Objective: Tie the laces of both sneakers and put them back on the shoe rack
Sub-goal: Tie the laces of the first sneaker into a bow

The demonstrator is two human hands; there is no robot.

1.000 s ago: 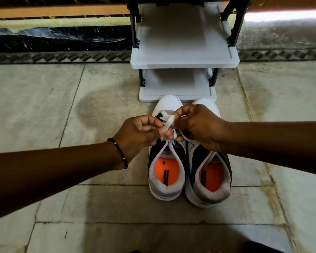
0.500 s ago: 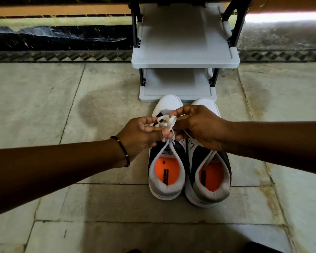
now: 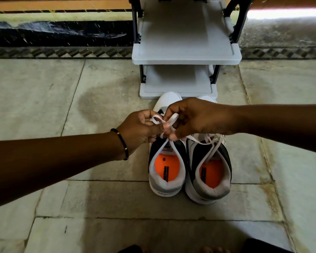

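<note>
Nearest the camera, two bare forearms reach forward over a pale stone-tiled floor (image 3: 44,110); the left wrist wears a thin black beaded bracelet (image 3: 121,141).

Just beyond, a pair of white, grey and black sneakers stands side by side on the floor, heels toward the viewer and toes toward the rack, their sides touching or nearly so. The left sneaker (image 3: 167,170) and the right sneaker (image 3: 208,172) each show an orange insole inside the open collar and nothing else.

Above the left sneaker's tongue the two hands meet. The left hand (image 3: 139,128) is closed, its fingers pinching one loop of the white lace (image 3: 164,121). The right hand (image 3: 195,119) is closed as well, thumb and fingers pinching the other loop, so a half-formed bow stands between them, with two strands running down to the shoe. The right sneaker's laces (image 3: 206,141) lie loose and untied across its tongue, under the right hand.

Farthest, a grey shoe rack (image 3: 186,60) with dark uprights stands against the wall base. Both visible shelves are bare, and the lower shelf's front edge sits just beside the sneakers' toes.
</note>
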